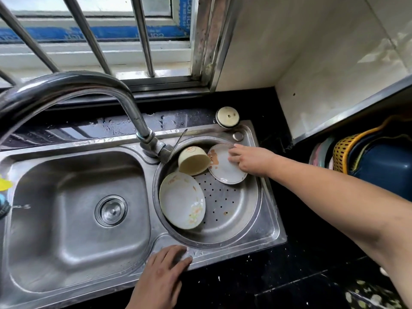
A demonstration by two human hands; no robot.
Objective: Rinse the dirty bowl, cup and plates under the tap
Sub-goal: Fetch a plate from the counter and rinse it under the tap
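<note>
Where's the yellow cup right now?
The yellow cup lies on its side at the back of the round right basin, just right of the tap, between two plates.

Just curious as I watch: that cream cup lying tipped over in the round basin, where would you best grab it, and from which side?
Probably by its side wall, from above. The cream cup lies on its side against the small plate, base toward the camera, its mouth facing away and hidden, so the rim offers little. No handle shows. The right hand, already on that plate, is nearest.
</note>
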